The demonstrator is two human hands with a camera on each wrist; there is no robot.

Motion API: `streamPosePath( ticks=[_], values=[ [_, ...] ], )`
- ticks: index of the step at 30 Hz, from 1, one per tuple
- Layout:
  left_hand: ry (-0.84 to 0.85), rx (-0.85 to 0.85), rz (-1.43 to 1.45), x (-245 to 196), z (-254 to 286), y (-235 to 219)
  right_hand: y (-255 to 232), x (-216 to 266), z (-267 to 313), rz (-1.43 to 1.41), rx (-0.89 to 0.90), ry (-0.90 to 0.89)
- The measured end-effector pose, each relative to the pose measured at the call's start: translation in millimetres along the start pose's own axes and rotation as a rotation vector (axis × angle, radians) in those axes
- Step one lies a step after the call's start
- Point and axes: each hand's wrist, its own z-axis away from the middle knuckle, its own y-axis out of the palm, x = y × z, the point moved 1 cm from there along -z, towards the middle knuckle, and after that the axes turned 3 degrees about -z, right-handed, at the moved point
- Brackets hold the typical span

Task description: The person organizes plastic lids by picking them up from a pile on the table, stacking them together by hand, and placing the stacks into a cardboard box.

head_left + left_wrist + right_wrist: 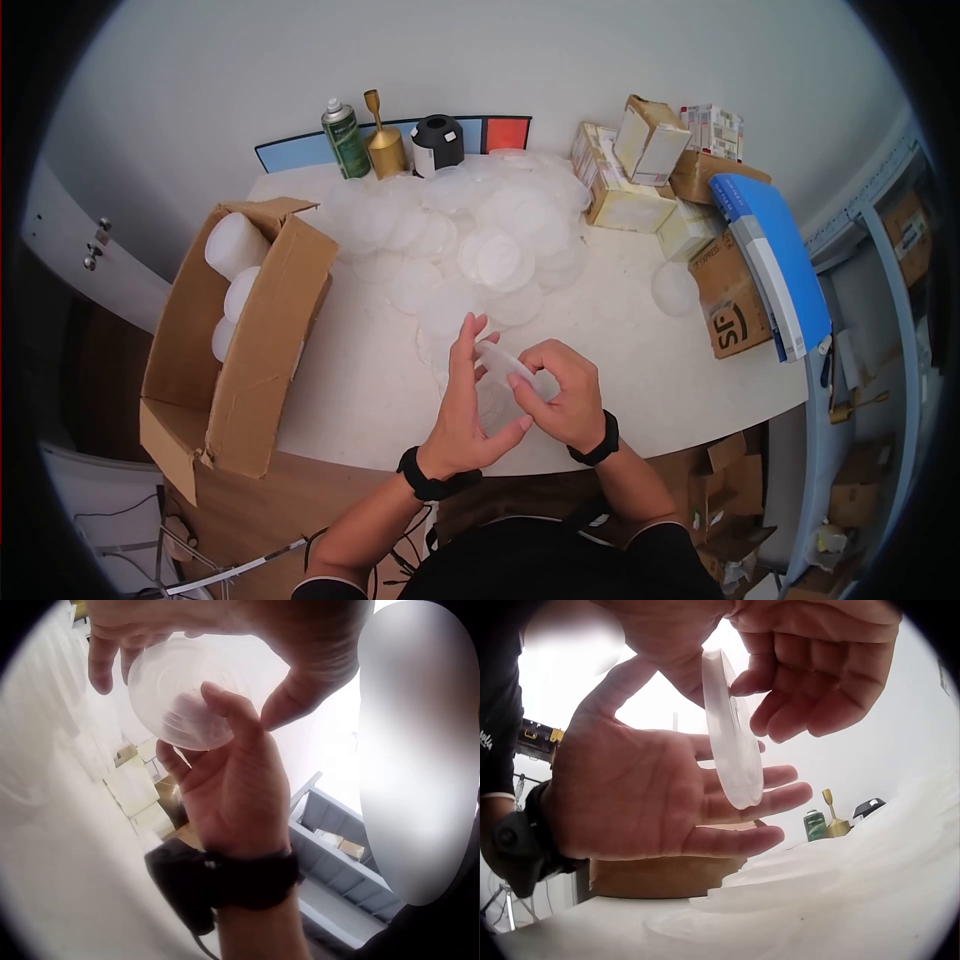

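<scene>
My right hand (568,395) pinches a translucent round plastic lid (161,690), its thumb across the face. Seen edge-on in the right wrist view, the lid (731,742) stands upright with a fairly thick rim; I cannot tell whether it is one lid or several nested. My left hand (465,410) is held alongside, palm toward the lid, fingers straight and spread, thumb apart. Both hands are above the table's front part. Beyond them spreads a loose pile of similar translucent lids (500,260).
An open cardboard box (265,350) at the left holds white stacked rounds (236,246). A spray can (346,140), a brass holder (386,152) and a black-and-white object (438,145) line the back. Small boxes (630,200), a carton (733,300) and blue binder (780,260) stand right.
</scene>
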Motion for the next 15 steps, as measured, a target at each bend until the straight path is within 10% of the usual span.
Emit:
streamPosePath(
  ticks=[5, 15],
  values=[
    [-0.358, -0.082, 0.714, -7, 1, 11, 8, 2, -9, 0.347, 0.083, -0.321],
    [-0.339, -0.531, 0.674, 28, -1, -51, 14, 4, -37, 0.133, 0.264, -0.288]
  ],
)
